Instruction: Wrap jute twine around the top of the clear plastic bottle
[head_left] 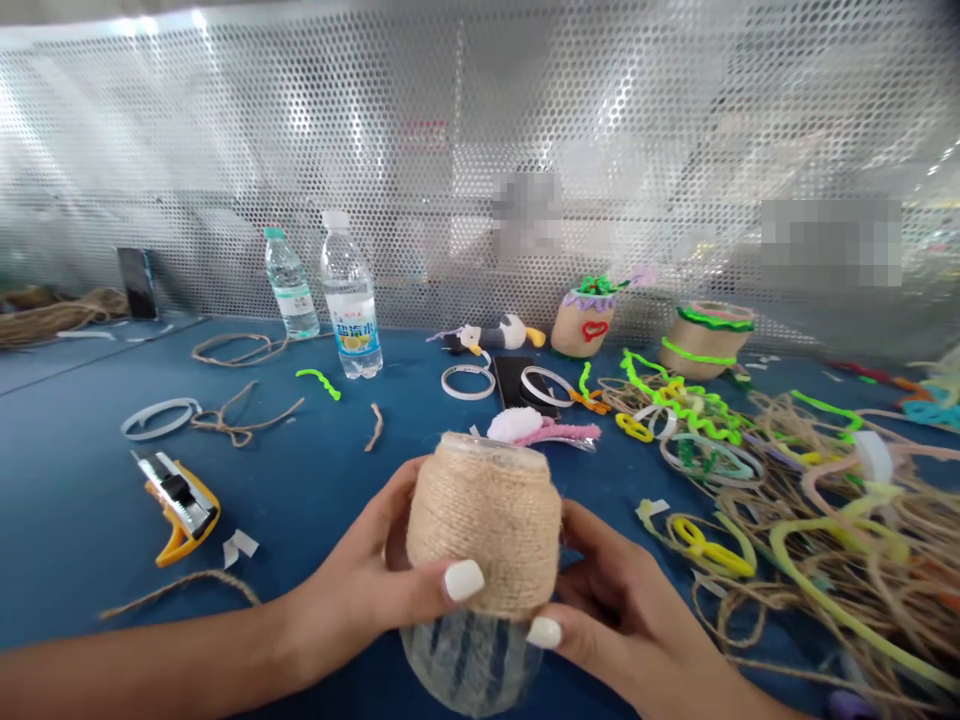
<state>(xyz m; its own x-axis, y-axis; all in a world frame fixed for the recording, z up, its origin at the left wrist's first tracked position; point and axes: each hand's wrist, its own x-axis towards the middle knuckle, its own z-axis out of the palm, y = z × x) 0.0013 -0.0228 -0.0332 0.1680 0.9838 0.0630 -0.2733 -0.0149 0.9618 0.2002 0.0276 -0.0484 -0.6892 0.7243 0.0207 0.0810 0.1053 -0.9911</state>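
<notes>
1. Held a clear jar [469, 675] low in the middle of the view, over the blue table [67, 500], with the narrower end uppermost.
2. Had tan twine [484, 520] wound close around its upper part, with the lower wall bare.
3. Cupped the left side with the left hand [364, 585], curled inward, with the thumb pressed across the twine.
4. Gripped the right side with the right hand [615, 605], likewise curled, with the thumb at the lower edge of the twine; could not quite make out the fingers behind the jar.
5. Had an orange-and-silver cutter [186, 505] lying to the left, near white scraps [238, 547] and a loose cord [184, 583].
6. Saw two plastic bottles [351, 310] standing farther back, and a dark phone [514, 380] lying beyond the jar near a pink-and-white bundle [536, 430].
7. Had a tangle of cords [832, 610] and yellow fuzzy stems [709, 548] spread to the right, with two decorated pots [581, 330] standing farther back.
</notes>
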